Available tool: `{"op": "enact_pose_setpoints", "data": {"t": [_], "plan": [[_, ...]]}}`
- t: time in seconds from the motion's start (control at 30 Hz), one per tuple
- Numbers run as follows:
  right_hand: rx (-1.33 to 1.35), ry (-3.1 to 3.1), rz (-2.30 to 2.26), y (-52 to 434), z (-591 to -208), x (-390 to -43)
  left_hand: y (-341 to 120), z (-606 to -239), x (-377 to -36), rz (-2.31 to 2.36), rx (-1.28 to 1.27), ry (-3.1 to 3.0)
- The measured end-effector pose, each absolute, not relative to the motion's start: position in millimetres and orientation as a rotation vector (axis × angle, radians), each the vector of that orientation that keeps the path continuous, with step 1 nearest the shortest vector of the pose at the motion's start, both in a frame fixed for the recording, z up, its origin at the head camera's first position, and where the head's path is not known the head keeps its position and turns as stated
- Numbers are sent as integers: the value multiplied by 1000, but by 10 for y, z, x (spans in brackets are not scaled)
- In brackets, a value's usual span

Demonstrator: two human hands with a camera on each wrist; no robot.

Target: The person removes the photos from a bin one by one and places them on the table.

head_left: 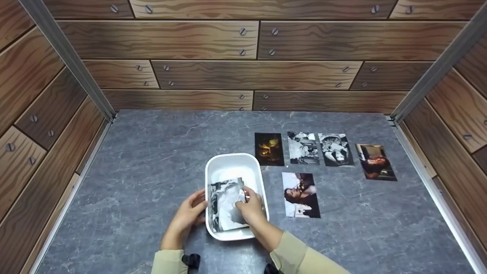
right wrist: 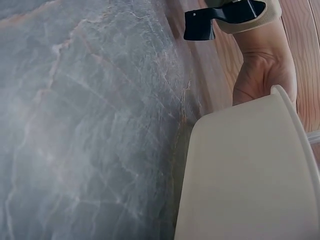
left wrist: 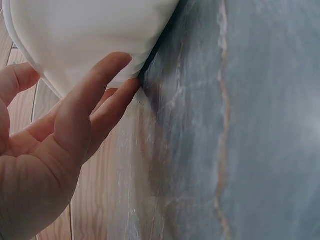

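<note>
A white plastic tub [head_left: 233, 163] with rounded corners stands near the front of the table. A black-and-white photo print [head_left: 226, 198] lies tilted inside it, perhaps with others beneath. My right hand [head_left: 252, 207] reaches in over the right rim and pinches the photo's right edge, thumb on top; its other fingers are partly hidden. On the tub's left side, my left hand [head_left: 187, 213] rests against the outer wall, thumb near the rim. The left wrist view shows that hand's fingers [left wrist: 107, 75] extended along the wall. The tub's outer wall [right wrist: 250, 165] fills the right wrist view's lower right.
To the tub's right, several photo prints lie flat: a dark one [head_left: 269, 149], two black-and-white ones [head_left: 303, 148] [head_left: 336, 150], a brown-toned one [head_left: 376, 162] and a colour portrait [head_left: 301, 195]. Wood-patterned panels [head_left: 205, 74] enclose the grey marbled table [head_left: 152, 152].
</note>
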State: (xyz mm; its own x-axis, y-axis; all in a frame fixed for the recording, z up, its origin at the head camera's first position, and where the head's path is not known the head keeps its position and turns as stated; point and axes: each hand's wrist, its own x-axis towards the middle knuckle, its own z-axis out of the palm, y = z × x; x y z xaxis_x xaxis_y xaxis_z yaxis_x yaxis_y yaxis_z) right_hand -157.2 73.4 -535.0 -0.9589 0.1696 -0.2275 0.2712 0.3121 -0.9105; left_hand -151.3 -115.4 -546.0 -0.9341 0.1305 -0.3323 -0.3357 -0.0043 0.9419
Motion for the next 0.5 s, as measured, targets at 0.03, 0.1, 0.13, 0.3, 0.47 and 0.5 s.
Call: {"op": "enact_pose_setpoints", "data": {"t": [0.03,0.1,0.13,0.3,0.47,0.5], "plan": [[392,2468,-1779,731,-5348,-1570,-1156,-5461,-1512,2004,-215,1957],[345,2444,-1845,730,-5339,-1566,-1164,-5473,-1517,2003,-211,1959],[330,2420,-1871,732,-5333,-1564,-1168,-5478,-1519,2005,-210,1959],[220,2309,-2011,806,-5219,-1561,-1181,-5484,-1514,2019,-203,1945],[208,2238,-2114,1082,-5038,-1576,-1173,-5471,-1507,2027,-197,1935],[230,2223,-2134,1170,-5012,-1586,-1170,-5468,-1508,2028,-198,1935]]}}
